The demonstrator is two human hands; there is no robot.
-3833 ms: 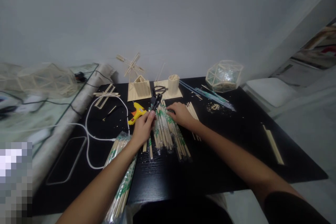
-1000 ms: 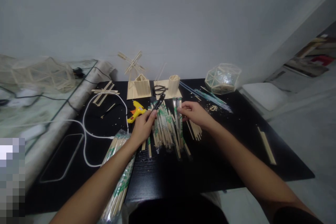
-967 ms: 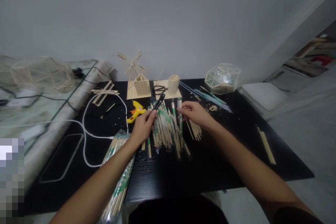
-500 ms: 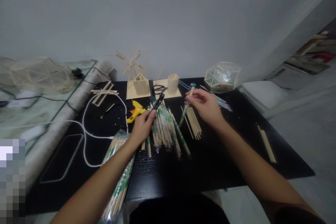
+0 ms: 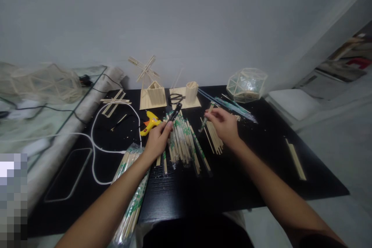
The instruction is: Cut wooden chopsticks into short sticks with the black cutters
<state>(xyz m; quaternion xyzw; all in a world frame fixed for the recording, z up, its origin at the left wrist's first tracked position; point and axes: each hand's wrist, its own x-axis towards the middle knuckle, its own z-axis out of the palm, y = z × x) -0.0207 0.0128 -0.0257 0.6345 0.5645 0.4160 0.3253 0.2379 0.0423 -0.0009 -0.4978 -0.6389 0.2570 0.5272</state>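
Observation:
My left hand [image 5: 158, 136] is closed around a slim black tool [image 5: 175, 112] whose exact kind I cannot make out. It rests beside the yellow glue gun [image 5: 151, 123] and over the edge of a pile of wrapped chopsticks [image 5: 181, 139] in clear, green-printed sleeves. Between the thumb and fingers of my right hand [image 5: 223, 122] is a wrapped pair of chopsticks [image 5: 207, 117], tilted, its lower end pointing toward me. Just below that hand lie bare wooden chopsticks [image 5: 214, 139] side by side on the black table [image 5: 232, 182].
Behind stand a stick windmill model [image 5: 156, 95] and a stick cylinder [image 5: 191, 92] on a base, with black-handled scissors [image 5: 176, 99] beside it. Empty sleeves [image 5: 232, 105] lie near a faceted stick frame [image 5: 246, 85]. A large chopstick pack [image 5: 132, 201] and a white cable [image 5: 95, 170] are left.
My right hand has moved slightly down and toward me with the wrapped chopsticks, uncovering more of the empty sleeves behind. My left hand and its tool have stayed nearly still.

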